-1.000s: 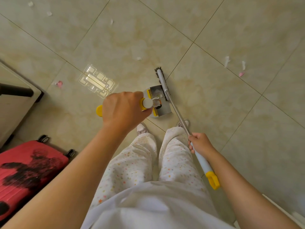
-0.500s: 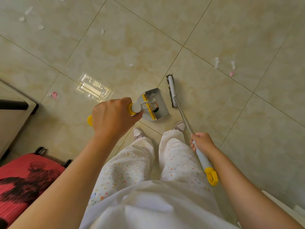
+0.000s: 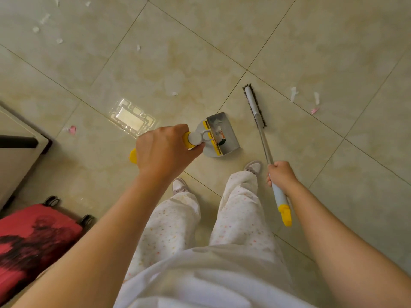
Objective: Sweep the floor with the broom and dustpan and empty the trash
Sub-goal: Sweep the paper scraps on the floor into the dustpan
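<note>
My left hand [image 3: 163, 150] grips the yellow-and-white handle of the grey dustpan [image 3: 219, 135], which stands on the tile floor just ahead of my feet with some scraps inside. My right hand [image 3: 281, 175] grips the pale blue handle of the broom [image 3: 254, 107]; its dark bristle head rests on the floor to the right of the dustpan, a gap between them. White and pink paper scraps [image 3: 293, 94] lie right of the broom head. A clear plastic tray [image 3: 131, 117] lies on the floor left of the dustpan.
More white scraps [image 3: 44, 18] dot the far left tiles, and a pink scrap [image 3: 72, 130] lies near a furniture corner [image 3: 24, 141] at the left edge. A red wheeled suitcase [image 3: 33, 238] sits at bottom left. My shoes [image 3: 252, 167] stand behind the dustpan.
The broom head has swung away from the dustpan's mouth to the right. The dustpan has stayed near my feet, held in my left hand.
</note>
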A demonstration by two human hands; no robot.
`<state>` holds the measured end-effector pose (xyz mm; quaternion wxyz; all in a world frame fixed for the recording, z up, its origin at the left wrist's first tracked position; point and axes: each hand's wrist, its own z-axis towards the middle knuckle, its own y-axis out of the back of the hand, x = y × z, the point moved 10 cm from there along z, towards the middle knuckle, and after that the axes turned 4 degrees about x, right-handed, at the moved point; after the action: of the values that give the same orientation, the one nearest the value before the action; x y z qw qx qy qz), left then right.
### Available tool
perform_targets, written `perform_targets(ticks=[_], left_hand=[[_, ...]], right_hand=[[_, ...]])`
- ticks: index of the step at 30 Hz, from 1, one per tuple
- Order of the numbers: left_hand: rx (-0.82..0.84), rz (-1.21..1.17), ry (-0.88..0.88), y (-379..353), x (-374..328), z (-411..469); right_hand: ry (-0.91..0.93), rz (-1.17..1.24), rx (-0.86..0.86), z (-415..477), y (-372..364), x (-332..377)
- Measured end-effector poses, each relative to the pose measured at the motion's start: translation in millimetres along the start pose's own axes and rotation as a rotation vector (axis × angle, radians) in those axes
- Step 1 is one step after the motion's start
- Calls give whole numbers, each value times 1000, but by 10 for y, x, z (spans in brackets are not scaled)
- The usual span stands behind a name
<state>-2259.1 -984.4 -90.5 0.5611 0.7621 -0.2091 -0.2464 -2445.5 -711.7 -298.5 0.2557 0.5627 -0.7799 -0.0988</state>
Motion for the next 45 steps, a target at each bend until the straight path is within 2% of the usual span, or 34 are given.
perform_targets(ticks=[6,11,14,18,28,39,45], left_hand=[[16,24,14,-60,-376,275],[42,42,35,-52,-473,442],[31,24,40,-24,-470,464],[17,13,57,7,-527,452],[2,22,84,127,-783,583],[-34,18,47,174,-1679,1009],[-16,5,-31,103,-2249,1449]], right_hand=[[9,-97,125,367,94,244],[-56,231,314,305,-49,212],[-76,366,345,218,77,76],[-70,407,283,123,425,-70],[-43,265,103,407,1168,-128],[-54,228,-71,830,2350,-241],[-68,72,-151,1172,2836,-328]])
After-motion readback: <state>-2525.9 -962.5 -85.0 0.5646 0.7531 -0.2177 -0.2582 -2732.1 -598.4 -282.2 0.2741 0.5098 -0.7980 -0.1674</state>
